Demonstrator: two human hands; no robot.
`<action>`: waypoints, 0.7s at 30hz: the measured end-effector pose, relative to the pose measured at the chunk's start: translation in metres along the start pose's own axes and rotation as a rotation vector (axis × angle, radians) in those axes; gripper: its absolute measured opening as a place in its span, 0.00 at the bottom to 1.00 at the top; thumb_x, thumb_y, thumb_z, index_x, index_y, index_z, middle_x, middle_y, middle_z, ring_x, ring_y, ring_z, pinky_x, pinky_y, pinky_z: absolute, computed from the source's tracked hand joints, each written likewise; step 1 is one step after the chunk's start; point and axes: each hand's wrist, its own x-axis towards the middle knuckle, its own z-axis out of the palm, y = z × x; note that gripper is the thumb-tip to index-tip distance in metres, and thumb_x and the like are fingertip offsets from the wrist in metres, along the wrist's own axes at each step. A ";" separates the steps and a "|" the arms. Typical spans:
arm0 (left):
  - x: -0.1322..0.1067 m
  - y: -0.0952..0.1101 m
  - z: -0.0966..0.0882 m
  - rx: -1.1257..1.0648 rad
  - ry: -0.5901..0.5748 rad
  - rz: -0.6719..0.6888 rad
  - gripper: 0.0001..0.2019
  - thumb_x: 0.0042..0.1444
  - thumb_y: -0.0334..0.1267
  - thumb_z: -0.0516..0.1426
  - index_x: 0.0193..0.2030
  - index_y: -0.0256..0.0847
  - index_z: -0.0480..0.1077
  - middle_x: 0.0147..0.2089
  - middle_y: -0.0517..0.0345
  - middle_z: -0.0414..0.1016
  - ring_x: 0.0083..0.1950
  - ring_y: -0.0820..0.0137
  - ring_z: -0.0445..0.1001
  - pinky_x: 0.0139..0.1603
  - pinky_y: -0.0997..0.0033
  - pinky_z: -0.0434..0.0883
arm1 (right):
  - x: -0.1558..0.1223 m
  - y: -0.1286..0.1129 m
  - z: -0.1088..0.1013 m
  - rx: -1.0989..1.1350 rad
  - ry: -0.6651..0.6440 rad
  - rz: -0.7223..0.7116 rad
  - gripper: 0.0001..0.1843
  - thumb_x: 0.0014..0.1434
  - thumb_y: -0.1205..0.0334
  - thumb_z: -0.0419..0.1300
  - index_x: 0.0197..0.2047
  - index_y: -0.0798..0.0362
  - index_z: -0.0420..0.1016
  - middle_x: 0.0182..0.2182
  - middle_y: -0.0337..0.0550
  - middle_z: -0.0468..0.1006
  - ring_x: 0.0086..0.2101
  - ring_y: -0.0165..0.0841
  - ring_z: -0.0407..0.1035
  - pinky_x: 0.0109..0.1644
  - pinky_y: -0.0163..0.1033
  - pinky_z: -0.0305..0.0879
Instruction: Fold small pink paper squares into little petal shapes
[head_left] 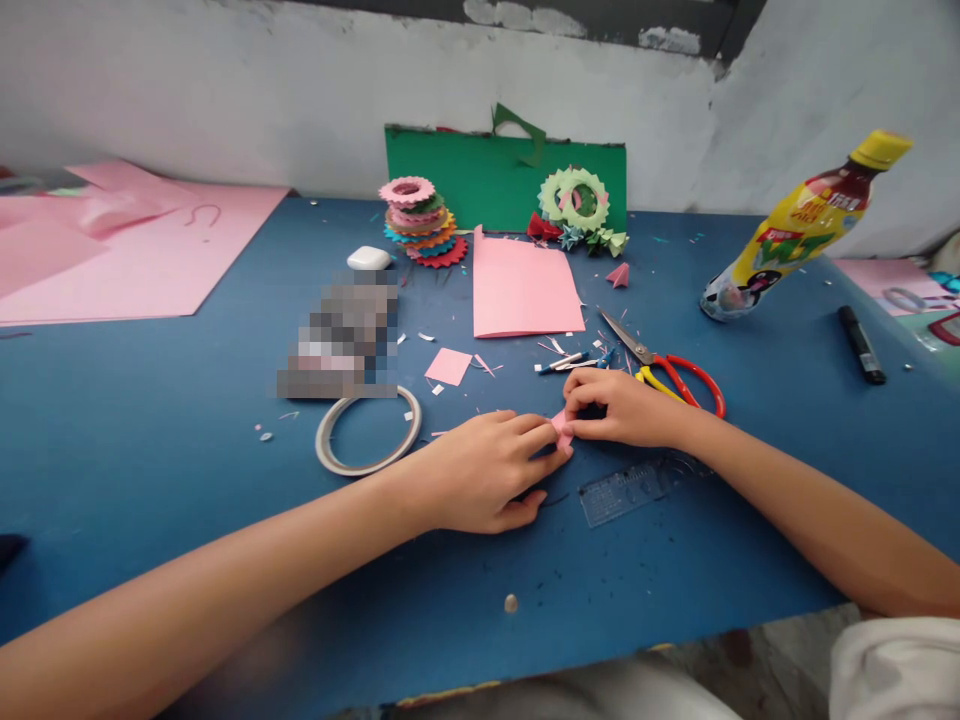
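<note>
A small piece of pink paper lies on the blue table between my two hands, partly covered by fingers. My left hand rests palm down, its fingers reaching onto the paper's left and lower side. From the right, my right hand pinches the paper's edge between thumb and fingertips. Just behind are a pen and scissors with red and yellow handles. A clear plastic ruler lies below my right wrist. Left of my hands sit a pink paper square and a roll of tape.
Behind stand a folded pink sheet, a stack of scalloped paper rings, green rings and a green board. A yellow-labelled bottle and black marker are at right. Large pink sheets cover the left.
</note>
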 end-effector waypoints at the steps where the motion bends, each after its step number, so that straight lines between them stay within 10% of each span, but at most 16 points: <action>1: 0.000 0.000 -0.001 0.003 -0.003 0.008 0.23 0.59 0.39 0.48 0.59 0.33 0.61 0.52 0.43 0.69 0.52 0.57 0.68 0.47 0.58 0.70 | 0.000 0.000 0.000 0.001 0.003 0.001 0.08 0.58 0.61 0.59 0.30 0.56 0.73 0.34 0.42 0.70 0.35 0.29 0.66 0.41 0.36 0.63; 21: -0.002 -0.005 -0.004 -0.067 -0.026 0.006 0.32 0.53 0.51 0.53 0.61 0.35 0.59 0.52 0.44 0.67 0.49 0.57 0.66 0.49 0.57 0.65 | 0.000 0.003 0.002 0.013 -0.008 -0.013 0.08 0.58 0.61 0.59 0.30 0.55 0.72 0.34 0.42 0.69 0.36 0.30 0.66 0.42 0.37 0.63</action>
